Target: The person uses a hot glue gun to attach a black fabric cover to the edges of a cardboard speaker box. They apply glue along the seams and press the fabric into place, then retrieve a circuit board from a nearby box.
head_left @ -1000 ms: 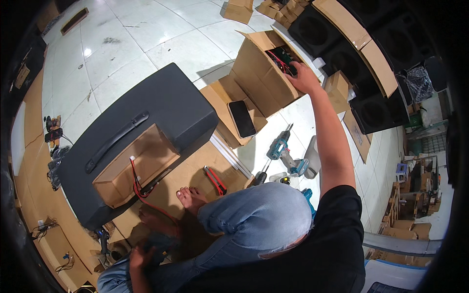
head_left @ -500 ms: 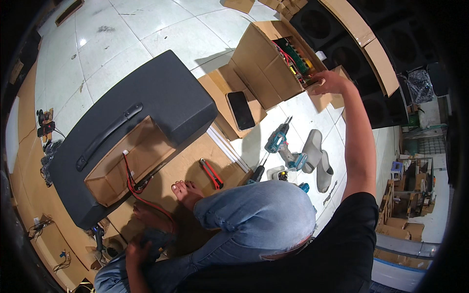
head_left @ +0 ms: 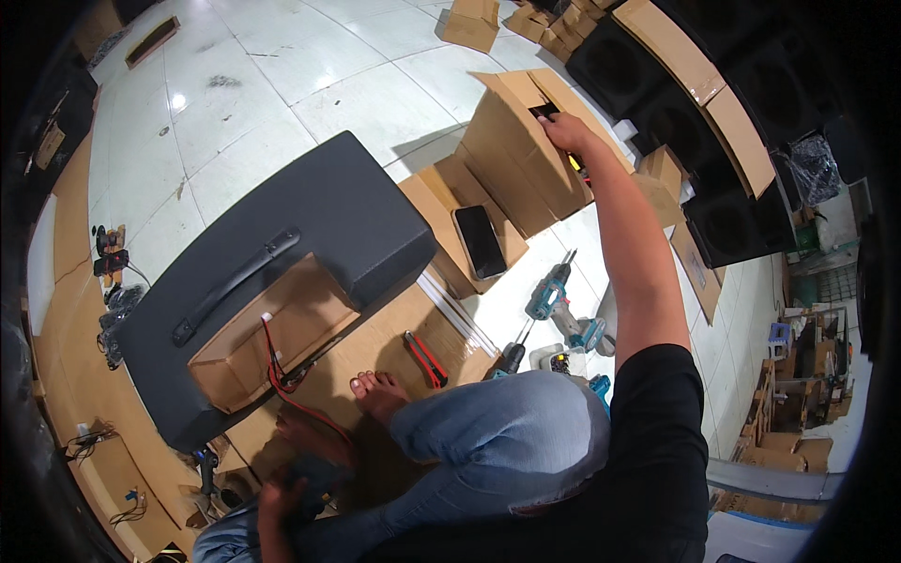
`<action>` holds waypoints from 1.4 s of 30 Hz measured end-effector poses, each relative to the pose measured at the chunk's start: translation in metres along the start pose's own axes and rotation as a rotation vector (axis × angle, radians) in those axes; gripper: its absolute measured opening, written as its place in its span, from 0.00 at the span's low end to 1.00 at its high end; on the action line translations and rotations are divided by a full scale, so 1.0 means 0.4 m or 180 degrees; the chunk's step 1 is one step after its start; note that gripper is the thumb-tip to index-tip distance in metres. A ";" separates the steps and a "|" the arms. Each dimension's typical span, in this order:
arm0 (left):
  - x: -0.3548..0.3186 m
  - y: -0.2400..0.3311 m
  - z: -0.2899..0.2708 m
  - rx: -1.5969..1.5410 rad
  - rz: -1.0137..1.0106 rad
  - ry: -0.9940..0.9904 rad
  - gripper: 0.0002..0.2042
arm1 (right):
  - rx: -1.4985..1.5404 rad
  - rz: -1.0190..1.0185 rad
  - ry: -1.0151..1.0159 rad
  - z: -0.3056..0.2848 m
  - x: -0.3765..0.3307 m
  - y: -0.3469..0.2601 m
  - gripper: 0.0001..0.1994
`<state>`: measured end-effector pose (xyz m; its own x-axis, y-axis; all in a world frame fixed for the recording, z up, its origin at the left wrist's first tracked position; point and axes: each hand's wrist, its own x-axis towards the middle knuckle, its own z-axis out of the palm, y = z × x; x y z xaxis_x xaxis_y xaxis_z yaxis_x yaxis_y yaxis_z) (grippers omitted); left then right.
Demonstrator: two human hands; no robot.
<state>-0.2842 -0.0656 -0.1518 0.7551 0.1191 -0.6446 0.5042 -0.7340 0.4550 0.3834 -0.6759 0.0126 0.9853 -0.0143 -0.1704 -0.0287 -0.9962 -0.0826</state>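
Observation:
My right hand reaches down into the top of an upright cardboard box. Its fingers curl at a black part inside, and what they grip is mostly hidden. A strip of yellow and red shows below my wrist in the box. Low in shadow by my lap, my left hand is beside a dark object of unclear kind; its fingers are too dark to read. In front of me lies a black speaker cabinet with a strap handle. Red and black wires come out of its opening.
A phone rests on an open cardboard flap. Close to my knee are a red utility knife, a teal cordless drill, a second driver and a small tray. Black speaker cabinets stand at the right.
My right hand has moved from the box's near right corner up and left into its opening, covering the green circuit board. The whole view has shifted slightly. My left hand stays low.

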 end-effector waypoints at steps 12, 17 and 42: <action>-0.007 0.041 -0.023 0.0045 0.0356 0.0101 0.26 | 0.0431 -0.0004 -0.0053 -0.003 0.041 -0.049 0.40; -0.008 0.051 -0.018 0.0219 0.0212 0.0013 0.27 | 0.0237 -0.0024 0.0389 0.003 0.039 -0.026 0.35; 0.046 0.093 -0.027 0.0184 -0.0080 -0.0265 0.23 | -0.0167 0.0614 0.0607 -0.003 0.024 0.082 0.64</action>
<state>-0.2470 -0.0836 -0.1401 0.7040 0.0838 -0.7053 0.4957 -0.7692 0.4033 0.3921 -0.7089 0.0094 0.9765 -0.2152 0.0105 -0.2150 -0.9765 -0.0147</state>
